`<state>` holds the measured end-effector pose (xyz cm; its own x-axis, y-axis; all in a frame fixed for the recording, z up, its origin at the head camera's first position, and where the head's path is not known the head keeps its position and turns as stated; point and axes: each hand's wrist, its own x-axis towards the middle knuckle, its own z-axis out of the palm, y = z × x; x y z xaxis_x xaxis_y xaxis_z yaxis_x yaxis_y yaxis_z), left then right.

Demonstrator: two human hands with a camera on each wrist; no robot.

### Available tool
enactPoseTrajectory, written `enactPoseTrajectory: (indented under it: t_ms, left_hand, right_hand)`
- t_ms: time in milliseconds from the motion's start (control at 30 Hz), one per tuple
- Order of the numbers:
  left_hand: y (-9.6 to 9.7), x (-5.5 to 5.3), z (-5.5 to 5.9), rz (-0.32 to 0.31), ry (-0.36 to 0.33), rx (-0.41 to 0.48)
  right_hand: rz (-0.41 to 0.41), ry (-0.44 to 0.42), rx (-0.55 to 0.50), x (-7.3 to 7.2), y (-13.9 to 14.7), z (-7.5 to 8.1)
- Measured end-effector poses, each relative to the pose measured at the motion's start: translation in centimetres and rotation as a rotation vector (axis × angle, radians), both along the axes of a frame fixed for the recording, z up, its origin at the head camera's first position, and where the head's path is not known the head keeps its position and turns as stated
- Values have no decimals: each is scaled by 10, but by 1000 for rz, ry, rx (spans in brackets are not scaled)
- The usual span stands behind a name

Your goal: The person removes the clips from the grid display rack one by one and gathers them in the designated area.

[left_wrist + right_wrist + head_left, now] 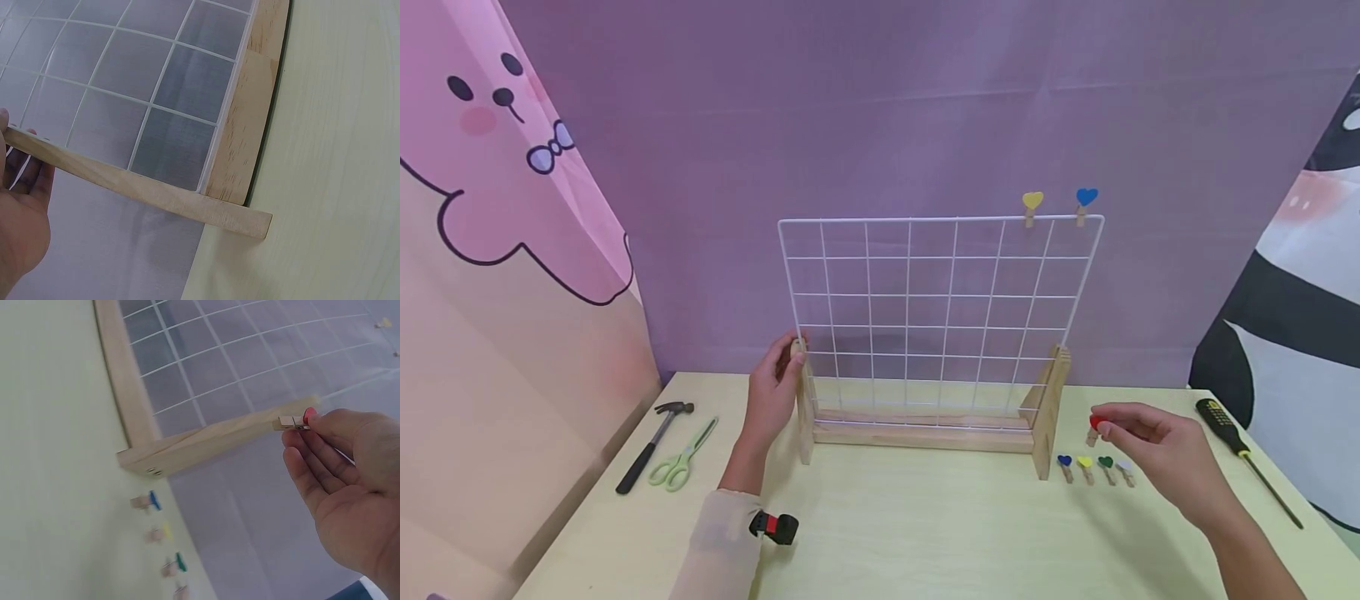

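A white wire grid (910, 327) stands upright in a wooden stand on the table. My left hand (772, 392) grips the top of the stand's left wooden post (807, 404), thumb in front and fingers behind. Between thumb and fingertips, my right hand (1172, 458) pinches a small clothespin (289, 422) with a red heart, held up right of the stand. On the grid's top wire, near the right corner, are a yellow heart clothespin (1032, 202) and a blue heart clothespin (1086, 198). Below the right hand, several heart clothespins lie in a row, including a green one (1107, 463).
At the table's left lie a hammer (657, 446) and green-handled scissors (679, 468). A black and yellow screwdriver (1225, 429) lies along the right edge. A purple cloth (880, 108) hangs behind the table. The stand's right post (1049, 417) rises beside the row of clothespins.
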<state>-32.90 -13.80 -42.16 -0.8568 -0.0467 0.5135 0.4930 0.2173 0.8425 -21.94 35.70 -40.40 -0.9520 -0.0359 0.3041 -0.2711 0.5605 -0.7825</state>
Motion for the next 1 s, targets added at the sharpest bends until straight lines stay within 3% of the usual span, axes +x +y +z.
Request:
enactPoseTrajectory:
  t_ms: [233,600,1000]
  left_hand:
    - [0,-4,-6,-1,10,6]
    - [0,-4,-3,0,11,-1]
    - [0,-1,-1,12,-2,3]
  right_hand:
    - [-36,-74,34,2,2,-22]
    - [25,-151,58,-6,7,-54]
    - [190,-200,53,-8,13,-76]
